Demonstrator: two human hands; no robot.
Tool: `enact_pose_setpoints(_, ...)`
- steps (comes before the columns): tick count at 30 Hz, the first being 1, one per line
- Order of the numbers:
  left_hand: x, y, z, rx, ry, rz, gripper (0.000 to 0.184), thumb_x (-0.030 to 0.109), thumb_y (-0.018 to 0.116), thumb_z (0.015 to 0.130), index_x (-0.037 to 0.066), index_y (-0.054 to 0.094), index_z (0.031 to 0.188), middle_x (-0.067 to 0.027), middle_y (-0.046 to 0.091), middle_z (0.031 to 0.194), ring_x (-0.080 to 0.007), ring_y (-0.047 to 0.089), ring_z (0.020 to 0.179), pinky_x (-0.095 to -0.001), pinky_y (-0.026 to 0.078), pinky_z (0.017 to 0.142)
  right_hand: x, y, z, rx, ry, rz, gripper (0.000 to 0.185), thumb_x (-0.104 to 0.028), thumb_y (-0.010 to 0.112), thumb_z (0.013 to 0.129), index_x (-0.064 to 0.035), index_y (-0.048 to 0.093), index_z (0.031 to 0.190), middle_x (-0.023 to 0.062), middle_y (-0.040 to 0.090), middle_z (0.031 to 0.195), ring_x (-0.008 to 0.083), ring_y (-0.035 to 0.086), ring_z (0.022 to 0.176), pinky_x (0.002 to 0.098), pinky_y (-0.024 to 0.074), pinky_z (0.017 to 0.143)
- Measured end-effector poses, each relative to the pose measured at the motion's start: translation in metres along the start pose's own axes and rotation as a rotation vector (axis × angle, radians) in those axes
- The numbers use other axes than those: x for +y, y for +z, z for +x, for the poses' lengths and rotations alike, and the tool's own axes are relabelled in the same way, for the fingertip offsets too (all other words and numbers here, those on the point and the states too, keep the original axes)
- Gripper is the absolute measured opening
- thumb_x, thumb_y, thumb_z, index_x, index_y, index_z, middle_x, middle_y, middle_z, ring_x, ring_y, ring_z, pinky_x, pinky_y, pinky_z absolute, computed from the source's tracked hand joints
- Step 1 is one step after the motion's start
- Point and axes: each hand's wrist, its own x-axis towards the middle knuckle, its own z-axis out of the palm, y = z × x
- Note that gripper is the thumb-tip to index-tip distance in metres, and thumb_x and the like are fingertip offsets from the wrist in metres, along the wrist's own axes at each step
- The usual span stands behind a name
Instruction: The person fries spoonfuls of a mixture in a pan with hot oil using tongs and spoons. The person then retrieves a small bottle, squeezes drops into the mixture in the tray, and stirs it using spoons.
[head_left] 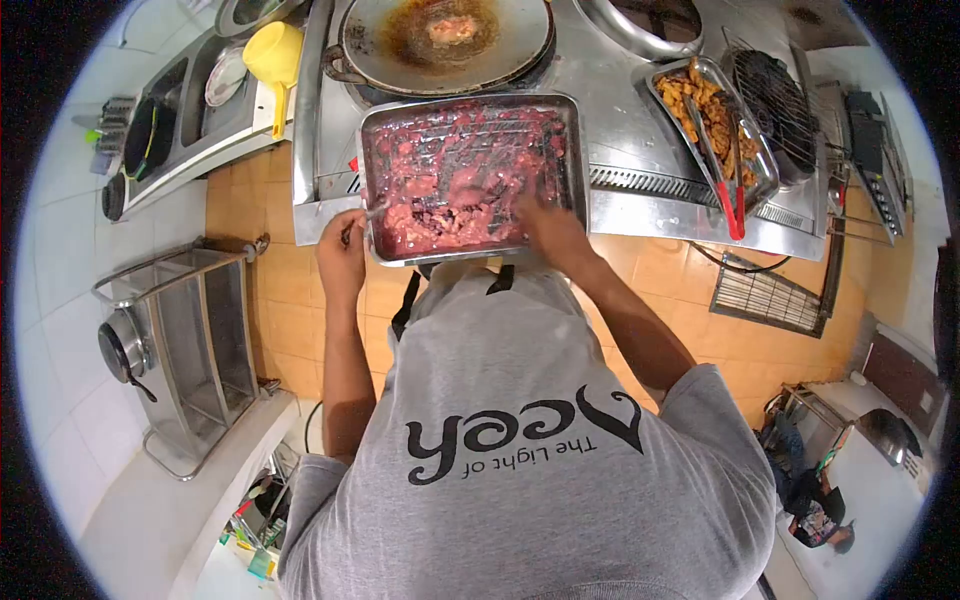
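“Steel tray [582, 150], set where, exactly?”

“Over the front edge of the steel desk [620, 95], just before the grey T-shirt [500, 530]. Looks spread with raw meat [440, 220] in wet, reddish marinade, paler and more thickly heaped along the near side.”

“And at the left hand [345, 240]?”

“Touching the tray's left rim, close to the near corner. Seems clamped there, fingers closed on the metal.”

“At the right hand [555, 235]?”

“Over the near right part of the tray, reaching in among the meat. Too blurred at the fingertips; cannot tell whether apart or together.”

“Anything close by?”

“Just behind the tray, a wok [510, 45], with a pinkish lump amid brown liquid. Farther right, on the same desk, a second tray [768, 170] of browned pieces [700, 95], with red-handled tongs [730, 212] laid in it and jutting past the near end. Beside that, a dark wire grill rack [775, 100].”

“Off to the left?”

“On a side desk [235, 143], a yellow dipper [272, 55], handle pointing nearer.”

“And far right?”

“Another person [820, 505], well apart from the tray.”
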Motion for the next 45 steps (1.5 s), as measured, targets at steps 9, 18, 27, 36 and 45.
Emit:
enact_pose_setpoints(9,0.001,0.006,-0.013,0.157,-0.328,-0.292,0.014,0.004,0.064,0.082,0.001,0.059,0.095,-0.0017,0.058,0.084,-0.0080,0.054,0.074,-0.0190,0.044,0.065,0.009,-0.013,0.073,0.212,0.026,-0.005,0.011,-0.012,0.043,0.084,-0.0059,0.045,0.093,0.0201,0.060,0.087,0.0401,0.060,0.077,0.0474,0.0494,0.062)
enact_pose_setpoints(18,0.022,0.021,-0.017,0.395,-0.382,-0.358,0.023,0.002,0.067,0.078,-0.001,0.055,0.097,-0.0027,0.057,0.075,-0.0086,0.055,0.069,-0.0202,0.045,0.063,0.026,-0.037,0.042,-0.216,-0.259,0.185,0.010,-0.013,0.044,0.087,-0.0064,0.045,0.094,0.0210,0.058,0.085,0.0420,0.057,0.080,0.0490,0.0444,0.067)
enact_pose_setpoints(27,0.071,0.012,-0.005,0.636,-0.036,-0.131,0.011,-0.005,0.065,0.078,-0.001,0.058,0.086,-0.0020,0.057,0.074,-0.0064,0.050,0.066,-0.0194,0.042,0.062,-0.017,0.013,0.145,-0.030,-0.289,0.072,0.010,-0.011,0.046,0.083,-0.0061,0.047,0.091,0.0201,0.058,0.085,0.0407,0.058,0.076,0.0491,0.0458,0.063)
enact_pose_setpoints(36,0.053,-0.001,0.024,0.375,0.265,0.178,0.008,-0.003,0.068,0.075,-0.001,0.064,0.082,-0.0077,0.062,0.078,-0.0136,0.057,0.069,-0.0245,0.045,0.063,0.012,-0.046,0.042,-0.174,-0.258,0.149,0.017,-0.014,0.052,0.082,-0.0094,0.054,0.098,0.0156,0.060,0.094,0.0339,0.060,0.085,0.0430,0.0492,0.070)
enact_pose_setpoints(45,0.028,0.010,0.044,-0.041,0.347,0.076,0.012,0.003,0.062,0.080,0.000,0.066,0.091,-0.0116,0.066,0.090,-0.0202,0.063,0.082,-0.0289,0.048,0.074,0.006,-0.017,-0.017,-0.145,-0.122,0.035,0.022,-0.018,0.049,0.084,-0.0110,0.054,0.105,0.0155,0.061,0.101,0.0352,0.061,0.087,0.0417,0.0507,0.070)
